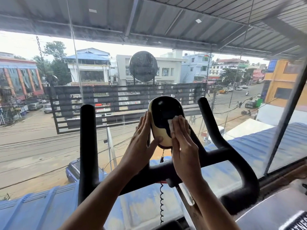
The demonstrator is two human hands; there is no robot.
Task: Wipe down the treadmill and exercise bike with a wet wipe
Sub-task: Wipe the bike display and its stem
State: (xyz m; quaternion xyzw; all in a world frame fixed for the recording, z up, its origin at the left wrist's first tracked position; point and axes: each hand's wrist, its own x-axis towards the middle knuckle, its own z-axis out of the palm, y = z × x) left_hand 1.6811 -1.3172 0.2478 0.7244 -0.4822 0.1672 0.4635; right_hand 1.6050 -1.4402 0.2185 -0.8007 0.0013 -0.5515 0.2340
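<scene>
Right hand [182,141], fingers flat, is pressing the wet wipe [171,124] under its fingertips onto the bike console [163,112] screen. Left hand [141,140], fingers straight, is bracing the console's side. Handlebars [88,138] flanking both hands probably remaining. Treadmill status: can't tell.
</scene>
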